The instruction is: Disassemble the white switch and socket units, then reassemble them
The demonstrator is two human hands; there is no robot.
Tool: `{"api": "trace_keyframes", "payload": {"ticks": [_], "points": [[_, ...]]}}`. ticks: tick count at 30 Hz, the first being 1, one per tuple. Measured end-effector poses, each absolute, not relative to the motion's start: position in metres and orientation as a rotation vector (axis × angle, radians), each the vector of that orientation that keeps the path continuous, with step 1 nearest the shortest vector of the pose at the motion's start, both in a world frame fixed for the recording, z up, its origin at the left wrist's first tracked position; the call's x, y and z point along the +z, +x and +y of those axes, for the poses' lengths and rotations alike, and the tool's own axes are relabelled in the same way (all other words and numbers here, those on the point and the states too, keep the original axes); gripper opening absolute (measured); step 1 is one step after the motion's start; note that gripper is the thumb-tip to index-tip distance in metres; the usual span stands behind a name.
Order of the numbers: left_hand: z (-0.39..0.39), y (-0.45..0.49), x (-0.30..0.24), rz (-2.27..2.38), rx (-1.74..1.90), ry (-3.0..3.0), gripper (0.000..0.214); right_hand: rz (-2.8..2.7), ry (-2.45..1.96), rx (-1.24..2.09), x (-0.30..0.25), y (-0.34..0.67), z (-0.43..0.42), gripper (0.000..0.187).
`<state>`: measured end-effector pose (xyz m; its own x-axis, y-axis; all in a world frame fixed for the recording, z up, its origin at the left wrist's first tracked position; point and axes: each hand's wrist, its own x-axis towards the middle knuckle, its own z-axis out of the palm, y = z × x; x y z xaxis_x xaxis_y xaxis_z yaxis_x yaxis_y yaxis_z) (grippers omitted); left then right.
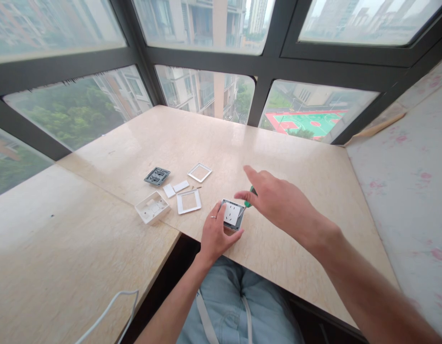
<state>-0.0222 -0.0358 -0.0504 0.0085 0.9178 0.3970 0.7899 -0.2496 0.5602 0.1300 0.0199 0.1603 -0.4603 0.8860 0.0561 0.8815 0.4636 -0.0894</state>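
Observation:
A wall socket [232, 214] with a white face and a dark grey frame sits near the table's front edge. My left hand [218, 230] is closed around its left and near sides, a ring on one finger. In my right hand [273, 193] is a screwdriver [248, 202] with a green handle, mostly hidden by the fingers. Its shaft slants down to the right edge of the socket. Whether the tip sits in a screw is too small to tell.
Left of the socket lie a white frame [188, 202], another white frame [200, 172], two small white plates [175, 189], screws [196, 188], a white back box [152, 209] and a dark grey socket module [157, 176]. A white cable [110, 306] hangs over the near-left table edge. Windows stand behind.

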Motion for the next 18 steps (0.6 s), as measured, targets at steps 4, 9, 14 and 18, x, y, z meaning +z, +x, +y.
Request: {"api": "trace_keyframes", "payload": {"ticks": [4, 9, 14, 18], "points": [[-0.036, -0.022, -0.050, 1.795, 1.070, 2.097, 0.085, -2.606, -1.673, -0.011, 0.160, 0.134, 0.023, 0.032], [-0.036, -0.022, -0.051, 1.798, 1.075, 2.099, 0.085, -2.796, -0.982, 0.360, 0.162, 0.150, 0.022, 0.041], [-0.036, -0.023, -0.052, 1.797, 1.074, 2.099, 0.087, -2.625, -1.446, 0.235, 0.161, 0.141, 0.024, 0.026], [-0.035, -0.024, -0.055, 1.785, 1.098, 2.100, 0.092, -2.565, -1.377, 0.251, 0.159, 0.141, 0.028, 0.015]]}}
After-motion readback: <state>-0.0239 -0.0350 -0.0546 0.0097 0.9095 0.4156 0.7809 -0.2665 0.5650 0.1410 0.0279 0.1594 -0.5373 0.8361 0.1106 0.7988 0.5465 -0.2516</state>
